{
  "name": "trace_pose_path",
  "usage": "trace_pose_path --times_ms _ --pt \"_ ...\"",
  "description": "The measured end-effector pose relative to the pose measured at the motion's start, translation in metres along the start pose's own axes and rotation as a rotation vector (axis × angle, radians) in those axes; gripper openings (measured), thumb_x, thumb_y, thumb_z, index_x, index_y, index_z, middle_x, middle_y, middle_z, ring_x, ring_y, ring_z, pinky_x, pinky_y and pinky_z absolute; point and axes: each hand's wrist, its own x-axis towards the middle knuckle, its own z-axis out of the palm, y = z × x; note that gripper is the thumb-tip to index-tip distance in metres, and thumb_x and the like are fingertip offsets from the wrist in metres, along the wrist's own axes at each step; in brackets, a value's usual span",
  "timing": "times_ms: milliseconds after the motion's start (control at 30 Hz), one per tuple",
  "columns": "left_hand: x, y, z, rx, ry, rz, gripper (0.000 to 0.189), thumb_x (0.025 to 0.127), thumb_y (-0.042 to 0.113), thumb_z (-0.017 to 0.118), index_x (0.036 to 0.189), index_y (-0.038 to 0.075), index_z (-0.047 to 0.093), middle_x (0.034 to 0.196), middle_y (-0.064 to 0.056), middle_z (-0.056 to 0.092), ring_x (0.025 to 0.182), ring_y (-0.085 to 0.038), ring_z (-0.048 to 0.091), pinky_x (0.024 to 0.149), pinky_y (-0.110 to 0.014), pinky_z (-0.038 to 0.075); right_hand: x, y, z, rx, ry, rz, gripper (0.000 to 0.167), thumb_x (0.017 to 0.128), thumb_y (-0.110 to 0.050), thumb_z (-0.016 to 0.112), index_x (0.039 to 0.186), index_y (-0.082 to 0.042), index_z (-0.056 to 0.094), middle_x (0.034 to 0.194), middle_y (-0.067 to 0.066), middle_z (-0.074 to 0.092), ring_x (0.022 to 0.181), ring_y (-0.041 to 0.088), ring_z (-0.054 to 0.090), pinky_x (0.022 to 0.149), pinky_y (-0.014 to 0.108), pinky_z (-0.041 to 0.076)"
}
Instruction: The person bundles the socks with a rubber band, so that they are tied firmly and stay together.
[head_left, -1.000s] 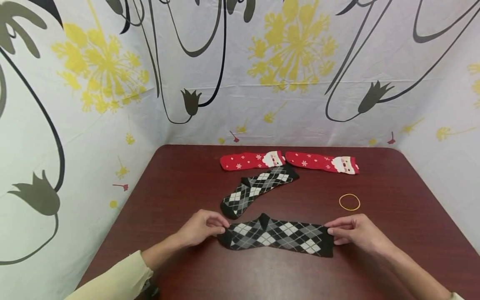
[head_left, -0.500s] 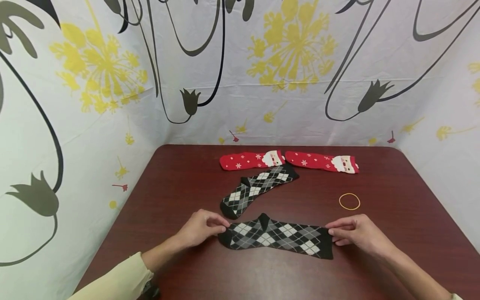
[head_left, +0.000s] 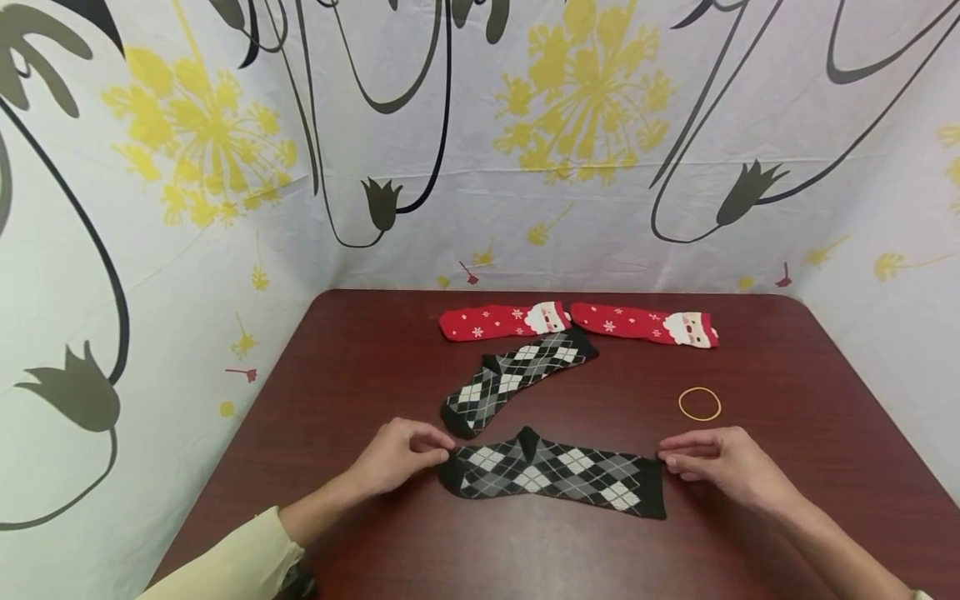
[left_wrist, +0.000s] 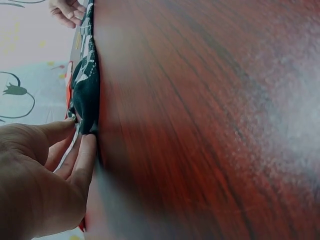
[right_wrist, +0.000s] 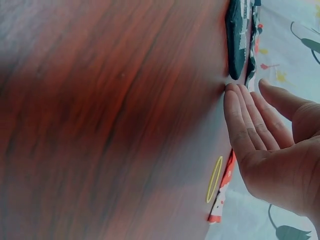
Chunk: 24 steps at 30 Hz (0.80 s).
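Note:
A black, grey and white argyle sock (head_left: 555,475) lies flat across the near part of the table, toe left and cuff right. My left hand (head_left: 397,457) is at its toe, fingertips right by the fabric; the left wrist view shows thumb and fingers parted and nearly straight. Just off the cuff is my right hand (head_left: 731,465); in the right wrist view its straight fingers (right_wrist: 245,117) hold nothing and a small gap separates them from the sock. Behind lies a matching argyle sock (head_left: 510,379), set diagonally, its cuff touching the red socks.
Two red socks with white-bearded figures, a left one (head_left: 495,322) and a right one (head_left: 637,323), lie end to end at the back of the dark wooden table (head_left: 360,358). A yellow rubber band (head_left: 700,404) rests beyond my right hand. Patterned cloth (head_left: 480,150) surrounds the table.
My right hand has let go of the cuff and moved slightly right. My left fingertips have drawn back a little from the toe. The near sock's cuff shifted slightly toward me.

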Motion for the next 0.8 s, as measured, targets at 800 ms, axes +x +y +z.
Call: trace_pose_path --times_ms 800 --pt "0.008 -0.009 -0.022 -0.091 0.085 -0.131 0.036 0.095 0.018 0.082 0.129 0.007 0.074 0.112 -0.001 0.079 0.108 -0.020 0.076 0.095 -0.040 0.059 0.025 -0.013 -0.021 -0.123 0.089 -0.036 0.065 0.099 -0.032 0.078 0.152 -0.001 0.056 0.141 0.017 0.066 0.122 0.015 0.070 0.088 0.014 0.052"
